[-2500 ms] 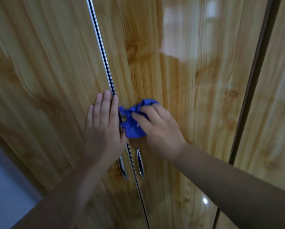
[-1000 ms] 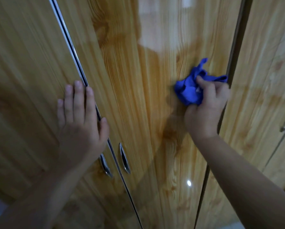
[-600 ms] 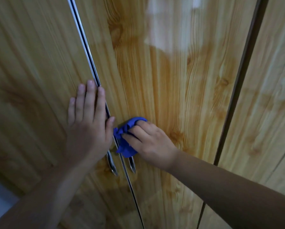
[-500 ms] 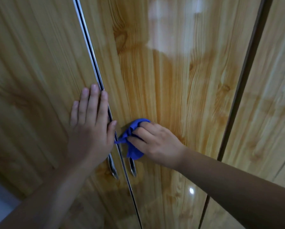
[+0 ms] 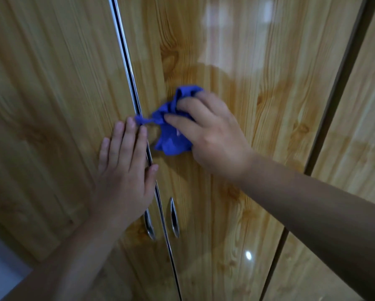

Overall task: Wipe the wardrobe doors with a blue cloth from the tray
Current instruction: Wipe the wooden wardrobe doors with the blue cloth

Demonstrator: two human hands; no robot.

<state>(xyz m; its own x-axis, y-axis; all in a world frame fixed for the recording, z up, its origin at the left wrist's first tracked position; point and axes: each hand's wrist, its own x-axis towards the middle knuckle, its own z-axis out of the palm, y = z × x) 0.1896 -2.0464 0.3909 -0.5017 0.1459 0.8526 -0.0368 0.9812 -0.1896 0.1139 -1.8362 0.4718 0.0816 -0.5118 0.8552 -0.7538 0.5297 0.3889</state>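
Blue cloth (image 5: 171,131) bunched against glossy wardrobe door (image 5: 258,105), just right of metal strip (image 5: 125,61). Right hand (image 5: 210,135) grips wad, fingers curled over it. Left hand (image 5: 125,170) flat on left door (image 5: 52,94), fingers straight, holds nothing. Cloth probably soft, light; grip best at middle of wad.

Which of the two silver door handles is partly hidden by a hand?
The left handle: the heel of the flat left hand covers its top. The right handle, below the blue cloth, shows whole.
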